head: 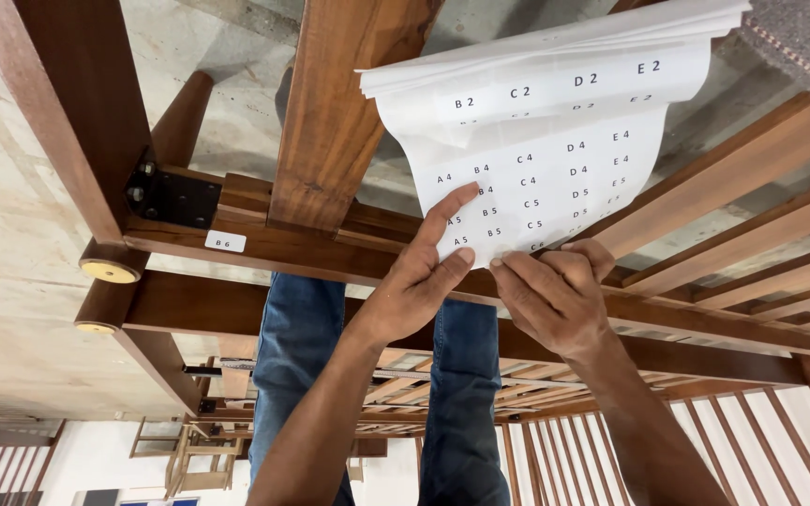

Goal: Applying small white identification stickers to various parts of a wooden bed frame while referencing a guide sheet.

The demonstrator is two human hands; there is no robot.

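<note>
While draped over the wooden frame rail so that its lower rows hang within reach, sticker sheets, white and printed with a grid of small labels, stacked and curling at the bottom edge. Far left of the sheets, black metal bracket bolted at the joint, and just beneath it a small white label already stuck on the rail, apparently marking that part. Just left of the sheets' lower edge, left hand, fingers spread, forefinger laid flat on the paper, seemingly to hold it steady. At the sheets' bottom corner, right hand, fingertips pinched together on the edge, as if picking at one sticker. Right of the sheets, wooden slats fanning away. Below, blue jeans.
</note>
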